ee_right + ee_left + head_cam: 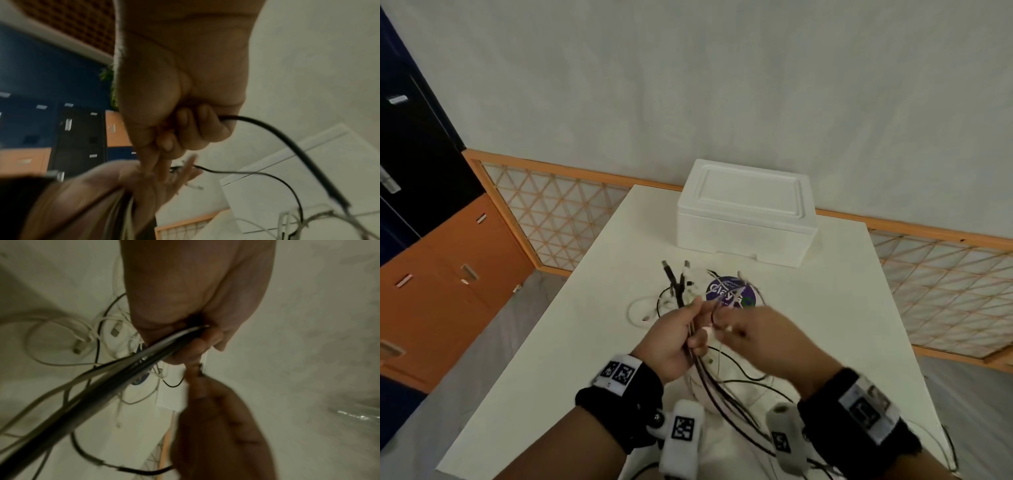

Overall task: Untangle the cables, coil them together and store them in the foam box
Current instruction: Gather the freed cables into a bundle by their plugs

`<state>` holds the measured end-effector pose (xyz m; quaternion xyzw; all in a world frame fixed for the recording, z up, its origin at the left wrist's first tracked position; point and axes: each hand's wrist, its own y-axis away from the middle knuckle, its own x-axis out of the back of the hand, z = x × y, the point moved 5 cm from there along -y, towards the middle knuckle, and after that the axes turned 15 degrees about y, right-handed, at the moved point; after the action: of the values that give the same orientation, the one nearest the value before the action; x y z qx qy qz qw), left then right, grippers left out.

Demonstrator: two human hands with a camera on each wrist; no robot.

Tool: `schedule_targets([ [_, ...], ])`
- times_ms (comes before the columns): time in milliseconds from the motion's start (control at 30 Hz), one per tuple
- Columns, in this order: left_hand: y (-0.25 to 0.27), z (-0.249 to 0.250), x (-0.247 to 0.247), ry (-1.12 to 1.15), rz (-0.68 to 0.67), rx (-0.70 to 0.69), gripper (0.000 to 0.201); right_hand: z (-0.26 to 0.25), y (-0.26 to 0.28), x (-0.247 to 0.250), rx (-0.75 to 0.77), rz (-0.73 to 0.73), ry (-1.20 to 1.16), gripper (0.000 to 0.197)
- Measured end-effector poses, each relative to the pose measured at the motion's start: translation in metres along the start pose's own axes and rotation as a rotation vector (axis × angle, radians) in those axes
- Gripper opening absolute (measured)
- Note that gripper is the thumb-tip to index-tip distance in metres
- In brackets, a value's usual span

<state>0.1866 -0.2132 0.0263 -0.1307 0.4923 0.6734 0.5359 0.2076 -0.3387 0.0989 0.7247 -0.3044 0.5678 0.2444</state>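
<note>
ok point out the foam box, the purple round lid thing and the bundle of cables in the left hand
foam box (748, 205), head view, on its closed lid
purple round lid (729, 291), head view, on its printed top
bundle of cables (115, 381), left wrist view, on the dark strands below the left hand (185, 305)

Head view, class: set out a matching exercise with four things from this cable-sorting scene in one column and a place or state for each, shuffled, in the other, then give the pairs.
Things:
1. foam box
2. left hand
3. right hand
4. round purple label

Places or states:
A. grips a bundle of cables
B. lies on the table behind the hands
C. lid on, at the table's far end
D. pinches a thin black cable

Pairs: 1-C, 2-A, 3-D, 4-B
</note>
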Motion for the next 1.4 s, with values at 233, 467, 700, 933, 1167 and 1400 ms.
schedule_targets([
  [233, -0.008, 0.031, -0.009, 0.035, 0.023, -0.106, 0.023, 0.021, 0.055, -0.055, -0.091, -0.466, 0.272, 0.026],
  [467, -0.004, 0.047, -0.005, 0.078, 0.013, -0.155, 0.021, 0.055, 0.068, -0.048, -0.287, -0.402, -0.070, 0.021],
  [700, 0.008, 0.044, 0.006, 0.178, -0.084, -0.134, 0.019, 0.073, 0.066, -0.043, -0.359, -0.476, 0.018, 0.009],
  [933, 0.018, 0.057, 0.027, 0.092, -0.026, -0.264, 0.029, 0.090, 0.073, -0.038, -0.338, -0.246, 0.155, 0.013],
  [1167, 0.040, 0.080, 0.093, 0.438, -0.006, -0.215, 0.067, 0.128, 0.091, 0.022, -0.593, 0.415, 0.131, 0.017],
  [1400, 0.058, 0.065, 0.107, 0.266, 0.038, -0.143, 0.049, 0.088, 0.056, 0.017, -0.611, 0.532, -0.015, 0.023],
])
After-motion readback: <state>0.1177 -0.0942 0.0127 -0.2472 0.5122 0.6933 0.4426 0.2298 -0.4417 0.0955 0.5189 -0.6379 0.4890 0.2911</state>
